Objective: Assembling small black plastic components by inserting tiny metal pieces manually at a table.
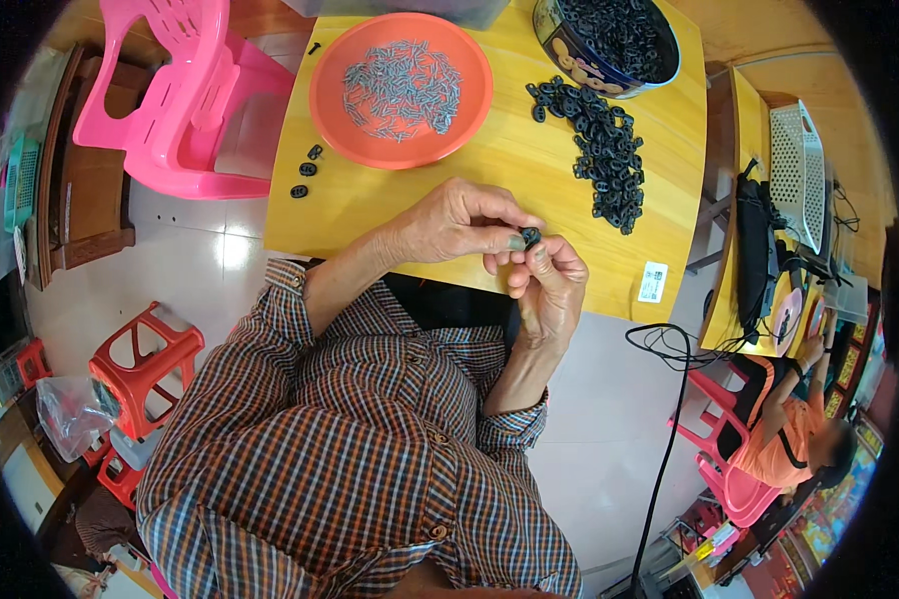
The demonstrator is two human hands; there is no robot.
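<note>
Over the near edge of the yellow table (390, 215), my two hands meet around a small black oval plastic part (530, 237). My left hand (459, 222) pinches it from the left, thumb and forefinger closed. From the right, my right hand (553, 280) holds the same part between thumb and fingers. Fingertips cover much of it, and I cannot tell whether a pin is in it. Beyond my left hand stands an orange-red plate (330, 110) with many thin silvery metal pins (405, 90). A pile of black plastic parts (604, 150) lies on the tabletop to the right.
A round tin (579, 70) full of black parts stands at the far right. Several loose black parts (300, 191) lie at the table's left. A white label (652, 282) sits near the right corner. A pink chair (195, 110) stands left; a black cable (677, 399) hangs right. Another person (784, 439) sits farther right.
</note>
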